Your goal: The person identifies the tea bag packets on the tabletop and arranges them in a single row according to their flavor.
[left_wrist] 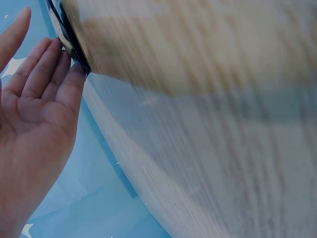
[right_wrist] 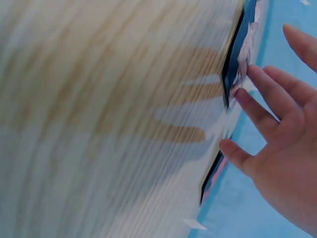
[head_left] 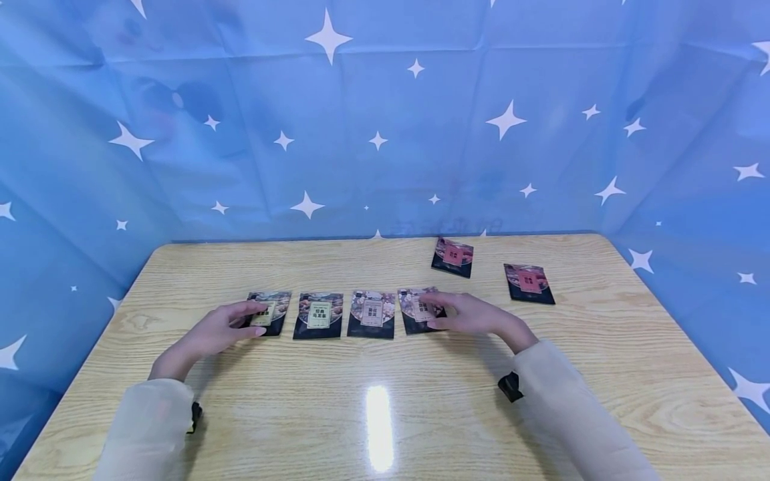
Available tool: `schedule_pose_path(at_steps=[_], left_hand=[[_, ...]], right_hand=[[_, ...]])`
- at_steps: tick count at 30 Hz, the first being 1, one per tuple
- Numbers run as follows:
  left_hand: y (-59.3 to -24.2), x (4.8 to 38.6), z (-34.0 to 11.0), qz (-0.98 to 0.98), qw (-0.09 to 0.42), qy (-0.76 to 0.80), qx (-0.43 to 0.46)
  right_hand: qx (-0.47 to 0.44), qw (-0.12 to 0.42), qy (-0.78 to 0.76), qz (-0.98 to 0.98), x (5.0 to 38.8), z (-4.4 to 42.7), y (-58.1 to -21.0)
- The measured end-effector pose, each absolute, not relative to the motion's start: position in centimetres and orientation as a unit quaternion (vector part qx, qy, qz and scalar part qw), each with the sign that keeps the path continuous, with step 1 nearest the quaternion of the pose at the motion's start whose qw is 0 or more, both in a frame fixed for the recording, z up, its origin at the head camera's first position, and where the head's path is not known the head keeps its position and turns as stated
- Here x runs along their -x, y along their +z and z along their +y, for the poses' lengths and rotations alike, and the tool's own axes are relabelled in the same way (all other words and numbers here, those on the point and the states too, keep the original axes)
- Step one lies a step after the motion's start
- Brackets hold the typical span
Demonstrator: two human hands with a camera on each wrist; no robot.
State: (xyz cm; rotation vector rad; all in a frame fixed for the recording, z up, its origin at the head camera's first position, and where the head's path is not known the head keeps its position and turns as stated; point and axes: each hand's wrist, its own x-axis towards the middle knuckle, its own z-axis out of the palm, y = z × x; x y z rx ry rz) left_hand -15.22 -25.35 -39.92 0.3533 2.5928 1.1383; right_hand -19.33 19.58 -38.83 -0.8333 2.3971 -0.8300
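1. Six flat packets lie on the tabletop (head_left: 289,414): four side by side in a row, two beyond the row, toward the right.
2. Your left hand (head_left: 210,332) is at the row's left end, fingers extended and close together, tips at the first packet (head_left: 279,312). Thumb stands apart from the fingers; no firm grip shows.
3. Your right hand (head_left: 472,315) reaches over the fourth packet (head_left: 411,308), fingers fairly straight and spread, fingertips touching it; it does not clasp it.
4. Between your hands sit the second packet (head_left: 319,316) and third packet (head_left: 371,314), with narrow gaps.
5. Two red-label packets, one nearer the backdrop (head_left: 452,257) and one farther right (head_left: 529,283), lie untouched.
6. Handling, judged by eye: light, thin, fairly flexible; printed faces probably slick. Contents cannot be told, so avoid hard squeezing.
7. Best hold: light fingertip pressure at the side edges for sliding; thumb and fingers across opposite edges for lifting.
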Motion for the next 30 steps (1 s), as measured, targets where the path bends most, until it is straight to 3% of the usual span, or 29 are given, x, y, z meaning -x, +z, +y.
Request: schedule_pose_path(at_steps=[30], left_hand=[[-40.0, 15.2, -25.4, 0.897, 0.138, 0.4, -0.127]], right_hand=[[0.318, 0.235, -0.276, 0.876, 18.2, 20.0, -38.4]])
